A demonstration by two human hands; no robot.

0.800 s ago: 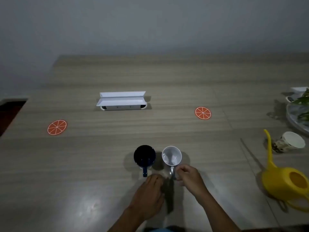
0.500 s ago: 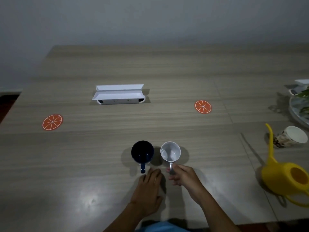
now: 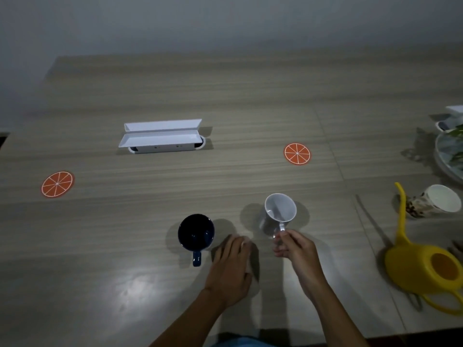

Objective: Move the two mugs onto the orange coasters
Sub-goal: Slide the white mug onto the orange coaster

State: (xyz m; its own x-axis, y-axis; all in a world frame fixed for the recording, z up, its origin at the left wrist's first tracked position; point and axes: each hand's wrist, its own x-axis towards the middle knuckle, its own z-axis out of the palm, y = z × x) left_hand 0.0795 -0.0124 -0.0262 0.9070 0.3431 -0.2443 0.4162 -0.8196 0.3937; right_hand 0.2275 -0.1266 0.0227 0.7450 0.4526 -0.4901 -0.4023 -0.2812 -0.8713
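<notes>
A white mug point(image 3: 278, 213) hangs tilted just above the table, its handle pinched by my right hand point(image 3: 295, 249). A dark blue mug point(image 3: 196, 232) stands upright on the table near the front, handle pointing toward me. My left hand point(image 3: 231, 265) lies flat on the table just right of that handle, fingers apart, holding nothing. One orange coaster point(image 3: 57, 184) lies far left. The other orange coaster point(image 3: 297, 154) lies beyond the white mug, toward the back right.
A white open box point(image 3: 161, 136) sits mid-table at the back. A yellow watering can point(image 3: 426, 266) lies at the right front, a patterned paper cup point(image 3: 433, 204) on its side behind it. A plate with leaves point(image 3: 448, 156) is at the right edge.
My right hand closed on the white mug's handle, lifted it off the table and carried it to the right, away from the blue mug. The left hand stayed beside the blue mug.
</notes>
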